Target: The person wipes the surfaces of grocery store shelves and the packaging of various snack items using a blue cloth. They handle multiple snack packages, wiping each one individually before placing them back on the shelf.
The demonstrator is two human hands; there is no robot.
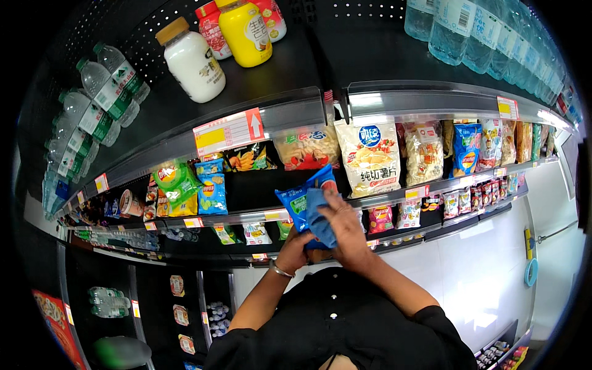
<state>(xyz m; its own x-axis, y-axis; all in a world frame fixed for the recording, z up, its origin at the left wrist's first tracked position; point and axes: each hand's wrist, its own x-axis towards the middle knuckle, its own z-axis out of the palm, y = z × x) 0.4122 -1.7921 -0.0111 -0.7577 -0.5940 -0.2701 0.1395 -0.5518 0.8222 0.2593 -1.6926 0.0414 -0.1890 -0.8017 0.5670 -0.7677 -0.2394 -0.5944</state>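
In front of my chest, at the edge of the snack shelf, my left hand (294, 253) grips a shiny blue snack bag (298, 205) from below. A silver bangle is on that wrist. My right hand (346, 233) is closed on a folded dull-blue cloth (320, 220), which it presses against the bag's face. Part of the bag is covered by the cloth. Its upper right part shows a reddish picture; whether this belongs to a second bag I cannot tell.
A large cream bag of potato chips (370, 157) stands right of my hands. Blue and yellow snack bags (211, 188) stand to the left. Above are jars (194, 65) and bottled water (453, 31), behind a clear shelf lip (425, 102). White floor (456, 265) shows at lower right.
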